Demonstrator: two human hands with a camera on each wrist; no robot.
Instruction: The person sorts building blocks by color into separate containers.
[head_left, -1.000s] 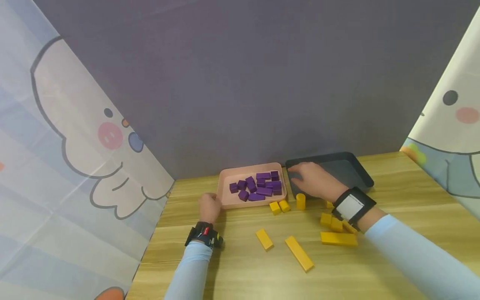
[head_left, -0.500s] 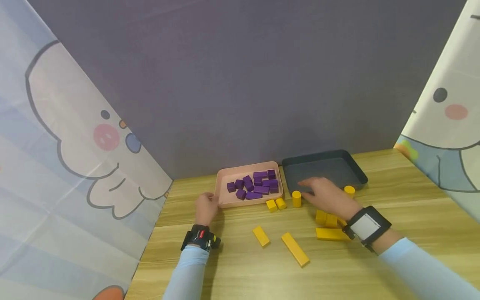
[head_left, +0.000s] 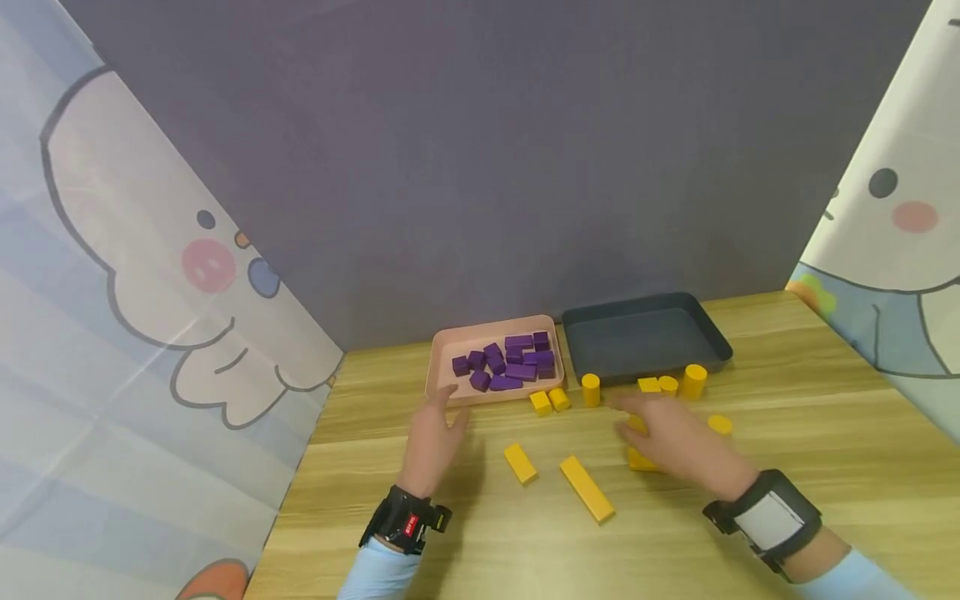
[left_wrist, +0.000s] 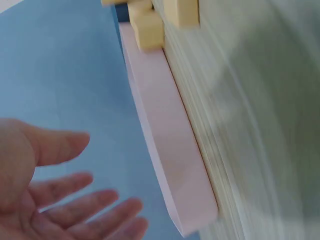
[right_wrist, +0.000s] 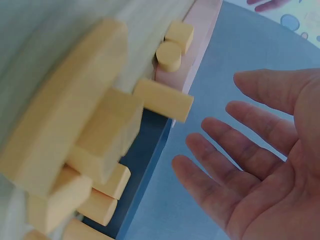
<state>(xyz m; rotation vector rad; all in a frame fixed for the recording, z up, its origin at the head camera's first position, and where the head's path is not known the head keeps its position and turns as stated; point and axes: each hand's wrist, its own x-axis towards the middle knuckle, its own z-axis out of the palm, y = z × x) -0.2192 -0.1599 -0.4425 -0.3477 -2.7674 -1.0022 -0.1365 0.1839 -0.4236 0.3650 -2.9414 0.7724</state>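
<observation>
In the head view my left hand (head_left: 431, 446) hovers with fingers spread at the front left corner of a pink tray (head_left: 444, 342). The tray holds several purple blocks (head_left: 521, 372). My right hand (head_left: 675, 437) is above a cluster of yellow blocks, fingers extended and holding nothing; it hides part of them. A long yellow block (right_wrist: 75, 100) and a yellow cube (right_wrist: 107, 135) show beneath it in the right wrist view. Left of that hand stands a yellow cylinder (head_left: 591, 390). The left wrist view shows the left fingers (left_wrist: 82, 207) apart from the tray wall.
A dark tray (head_left: 630, 337) stands right of the pink one, against the grey backdrop (head_left: 480, 167). Nearer on the wooden table lie a short yellow block (head_left: 521, 463) and a long yellow bar (head_left: 587, 489). Another yellow cylinder (head_left: 694, 382) stands before the dark tray.
My left hand has come off the pink tray's left corner and spread its fingers. The right hand has drawn back from over the dark tray to the yellow blocks in front.
</observation>
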